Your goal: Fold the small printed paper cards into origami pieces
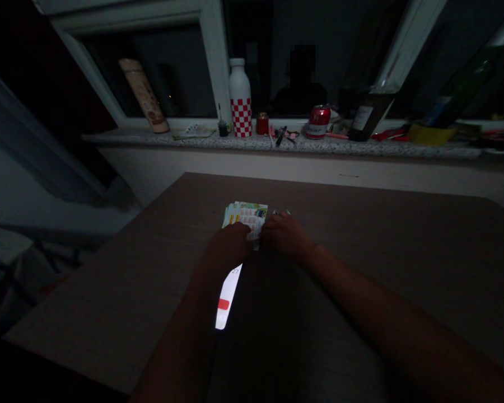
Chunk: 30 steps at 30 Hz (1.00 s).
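Head view: papers (247, 212) lie in an overlapping pile on the table (369, 240), centred within easy reach of both hands. The left hand (230, 242) covers the near left edge, presumably steadying the pile; whether it grips or merely presses cannot be told. The right hand (284, 232), fingers bent, rests at the right edge, its grasp likewise hidden. Nearer, a phone (228, 294) glows face up, likely for reading.

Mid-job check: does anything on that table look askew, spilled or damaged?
No spill or damage shows, though it's dark. The stack of pale printed paper sheets looks askew: its edges are staggered beyond the left hand. A glowing white screen with a red patch seems oddly placed, partly hidden by the left forearm.
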Motion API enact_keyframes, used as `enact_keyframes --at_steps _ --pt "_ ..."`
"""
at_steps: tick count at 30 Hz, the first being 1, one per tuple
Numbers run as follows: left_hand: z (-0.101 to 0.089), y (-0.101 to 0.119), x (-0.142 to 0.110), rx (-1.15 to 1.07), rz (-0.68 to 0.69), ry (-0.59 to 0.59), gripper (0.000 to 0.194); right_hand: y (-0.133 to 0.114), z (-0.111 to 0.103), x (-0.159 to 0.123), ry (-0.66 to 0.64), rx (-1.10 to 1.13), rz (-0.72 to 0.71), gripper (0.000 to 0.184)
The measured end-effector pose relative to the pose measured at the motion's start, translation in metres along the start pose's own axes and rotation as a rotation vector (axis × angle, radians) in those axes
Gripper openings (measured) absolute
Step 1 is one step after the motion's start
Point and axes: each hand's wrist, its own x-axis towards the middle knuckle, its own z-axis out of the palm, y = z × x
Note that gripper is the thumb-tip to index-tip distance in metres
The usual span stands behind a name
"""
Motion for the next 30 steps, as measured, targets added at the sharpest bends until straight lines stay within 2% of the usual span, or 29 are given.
enact_keyframes --at_steps 5,10,13,16,18,19,20,22,24,28,30 --pt "-0.005 0.004 0.000 0.019 -0.064 0.064 0.021 0.002 -0.005 0.002 0.093 0.064 0.059 0.020" --pt "-0.014 0.008 0.000 0.047 -0.131 0.167 0.026 0.004 -0.009 0.001 0.266 0.197 0.212 0.021" --pt "-0.021 0.012 -0.001 0.010 -0.155 0.327 0.023 0.001 -0.009 -0.008 0.404 0.317 0.326 0.032" --pt "-0.025 0.023 -0.006 -0.204 -0.040 0.572 0.014 -0.006 -0.006 -0.025 0.511 0.452 0.414 0.036" --pt "-0.024 0.037 -0.010 -0.368 0.043 0.694 0.009 -0.011 -0.003 -0.039 0.543 0.545 0.434 0.038" --pt "-0.023 0.045 -0.013 -0.449 0.079 0.720 0.007 -0.014 -0.003 -0.047 0.559 0.619 0.446 0.043" --pt "-0.021 0.055 -0.016 -0.526 0.107 0.729 0.007 -0.016 -0.003 -0.055 0.601 0.844 0.472 0.050" --pt "-0.015 0.076 -0.023 -0.680 0.142 0.647 0.007 -0.019 -0.007 -0.072 0.638 1.190 0.519 0.059" --pt "-0.008 0.096 -0.030 -0.870 0.141 0.536 0.007 -0.019 -0.016 -0.090 0.642 1.359 0.518 0.058" --pt "0.011 0.128 -0.041 -1.157 0.114 0.210 0.009 -0.022 -0.033 -0.132 0.619 1.446 0.562 0.054" --pt "0.022 0.137 -0.044 -1.270 0.079 0.091 0.006 -0.024 -0.035 -0.150 0.594 1.457 0.610 0.048"
